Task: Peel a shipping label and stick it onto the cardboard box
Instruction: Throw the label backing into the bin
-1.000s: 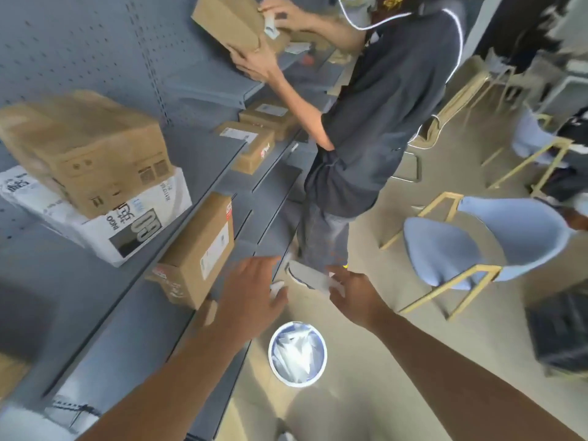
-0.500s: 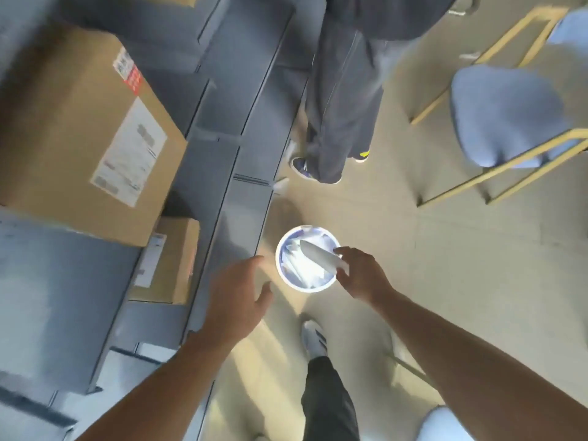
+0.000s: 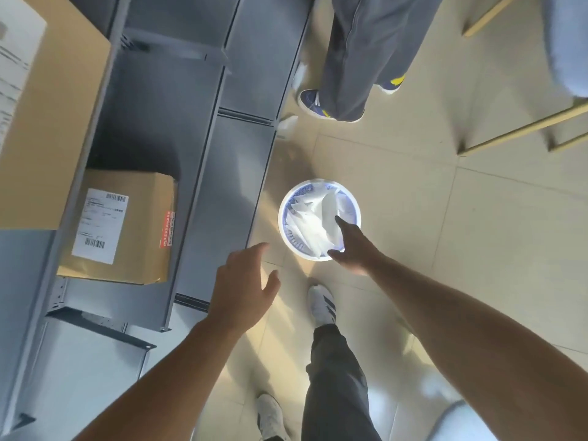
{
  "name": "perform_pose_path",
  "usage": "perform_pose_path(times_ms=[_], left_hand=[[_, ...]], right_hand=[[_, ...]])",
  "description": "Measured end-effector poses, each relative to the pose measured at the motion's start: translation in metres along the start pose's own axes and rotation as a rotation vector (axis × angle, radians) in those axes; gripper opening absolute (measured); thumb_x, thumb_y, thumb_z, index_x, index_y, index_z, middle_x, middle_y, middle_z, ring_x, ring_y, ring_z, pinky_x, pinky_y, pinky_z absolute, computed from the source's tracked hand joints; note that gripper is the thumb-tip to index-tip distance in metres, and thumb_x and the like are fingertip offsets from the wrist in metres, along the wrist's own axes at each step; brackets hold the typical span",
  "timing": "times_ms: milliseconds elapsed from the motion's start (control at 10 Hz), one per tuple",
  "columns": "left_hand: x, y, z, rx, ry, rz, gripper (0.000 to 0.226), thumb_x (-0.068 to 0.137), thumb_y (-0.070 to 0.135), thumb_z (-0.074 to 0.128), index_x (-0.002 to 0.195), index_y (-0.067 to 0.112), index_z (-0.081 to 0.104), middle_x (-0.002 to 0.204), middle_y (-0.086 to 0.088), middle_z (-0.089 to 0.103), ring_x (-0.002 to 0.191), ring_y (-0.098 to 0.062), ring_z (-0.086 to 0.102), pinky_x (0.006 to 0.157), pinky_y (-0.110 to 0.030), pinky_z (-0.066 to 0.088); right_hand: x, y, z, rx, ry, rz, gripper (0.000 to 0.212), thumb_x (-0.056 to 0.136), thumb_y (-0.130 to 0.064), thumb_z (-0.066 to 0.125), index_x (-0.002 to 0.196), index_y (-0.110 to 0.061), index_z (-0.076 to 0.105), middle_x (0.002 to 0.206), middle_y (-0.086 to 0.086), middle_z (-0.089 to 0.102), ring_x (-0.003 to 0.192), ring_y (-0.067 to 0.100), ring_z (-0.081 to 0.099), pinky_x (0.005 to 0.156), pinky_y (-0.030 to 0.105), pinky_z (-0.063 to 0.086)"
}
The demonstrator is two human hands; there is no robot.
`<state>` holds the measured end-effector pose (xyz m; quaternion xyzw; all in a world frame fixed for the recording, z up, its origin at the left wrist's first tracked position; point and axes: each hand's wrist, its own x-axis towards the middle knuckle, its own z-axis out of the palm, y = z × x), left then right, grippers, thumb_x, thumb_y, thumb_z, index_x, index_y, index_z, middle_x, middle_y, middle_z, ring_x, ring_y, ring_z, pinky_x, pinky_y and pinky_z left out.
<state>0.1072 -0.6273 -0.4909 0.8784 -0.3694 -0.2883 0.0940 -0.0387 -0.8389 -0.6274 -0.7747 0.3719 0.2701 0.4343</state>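
Shelving (image 3: 165,100): grey painted sheet metal, matt, smooth. Cardboard box (image 3: 140,230): brown kraft card, matt, with a white paper label (image 3: 100,229) (printed barcodes). Waste bin (image 3: 288,237): white and blue plastic, perforated wall, full of crumpled white paper scraps (image 3: 318,224), slightly shiny. Floor (image 3: 445,218): beige tiles, smooth, semi-gloss. Chair frame (image 3: 521,127): light wood, satin.

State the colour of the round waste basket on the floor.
The waste basket has a white rim and blue mesh walls, filled with white paper; seen in the head view.
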Motion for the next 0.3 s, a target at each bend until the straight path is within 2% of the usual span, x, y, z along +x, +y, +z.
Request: perform_pose_path(times_ms=[100,300], left_hand=[[0.003,-0.009,-0.003,0.010,-0.008,-0.022,0.051,0.093,0.038,0.067,0.139,0.017,0.055,0.131,-0.004,0.069,0.124,-0.030,0.060,0.101,-0.051,0.051],[0.018,-0.008,-0.022,0.012,0.023,-0.033,0.053,0.093,0.042,0.062,0.138,0.015,0.057,0.130,-0.007,0.070,0.122,-0.032,0.062,0.099,-0.051,0.053]], right_hand=[[0.005,0.006,0.004,-0.040,-0.048,-0.006,0.099,0.091,-0.043,0.066,0.162,-0.021,0.000,0.167,0.010,0.021,0.152,0.028,0.028,0.116,0.051,0.037],[-0.001,0.001,-0.001,-0.111,0.006,0.010,0.094,0.091,-0.045,0.065,0.162,-0.025,0.006,0.165,0.008,0.027,0.149,0.031,0.034,0.110,0.052,0.043]])
